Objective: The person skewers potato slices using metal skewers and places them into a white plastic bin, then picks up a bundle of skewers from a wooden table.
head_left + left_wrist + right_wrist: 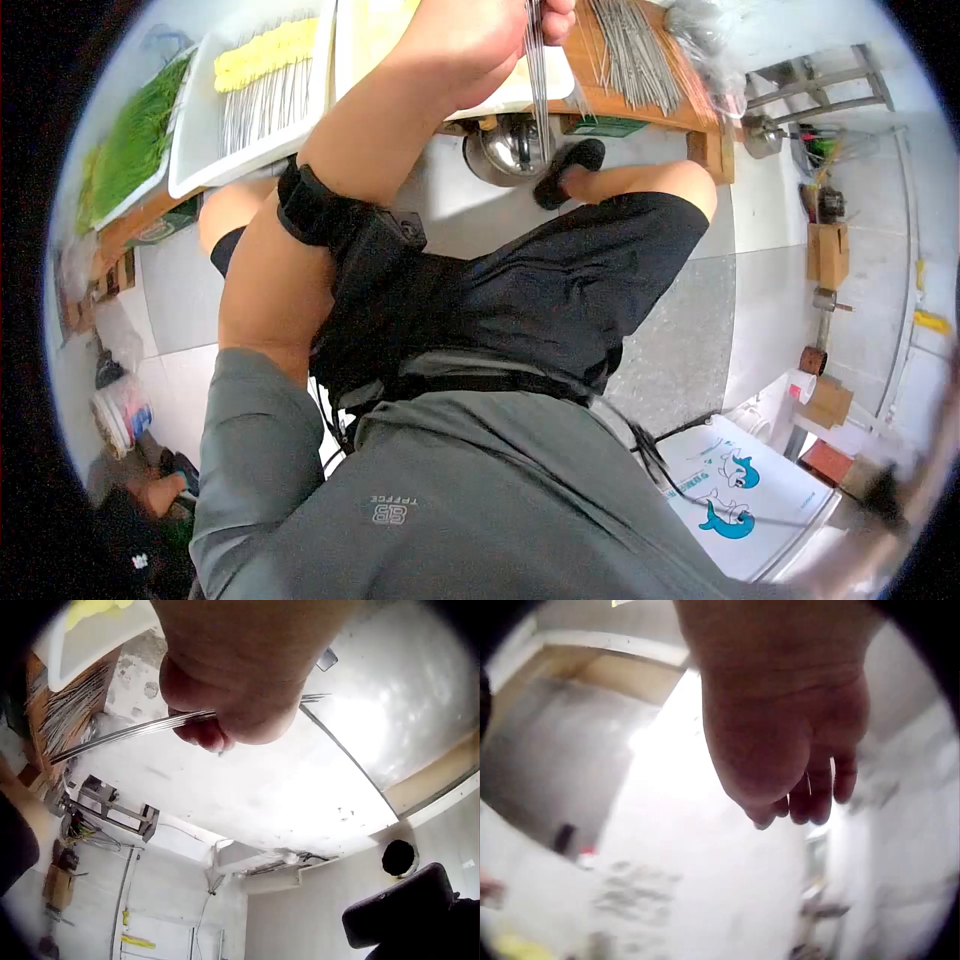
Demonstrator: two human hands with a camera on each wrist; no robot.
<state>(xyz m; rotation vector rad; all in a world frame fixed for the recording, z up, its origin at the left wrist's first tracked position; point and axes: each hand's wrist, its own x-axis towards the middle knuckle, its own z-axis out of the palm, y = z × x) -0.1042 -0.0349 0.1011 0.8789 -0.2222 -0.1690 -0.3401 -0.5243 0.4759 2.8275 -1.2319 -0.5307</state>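
My left hand (480,45) grips a bundle of thin metal skewers (537,85) at the top of the head view, over the front edge of the wooden table. In the left wrist view the skewers (135,733) stick out on both sides of the curled left hand (232,697). More bare metal skewers (635,55) lie in a pile on the table to the right. My right hand (787,750) hangs in the right wrist view with fingers loosely bent and nothing visible in them; the head view does not show it.
A white tray (190,165) holds skewers threaded with yellow food (265,52). Left of it, a tray carries long green vegetables (145,125). A shiny metal bowl (508,150) is below the table edge. Behind me stands a white box (700,460) with blue dolphins.
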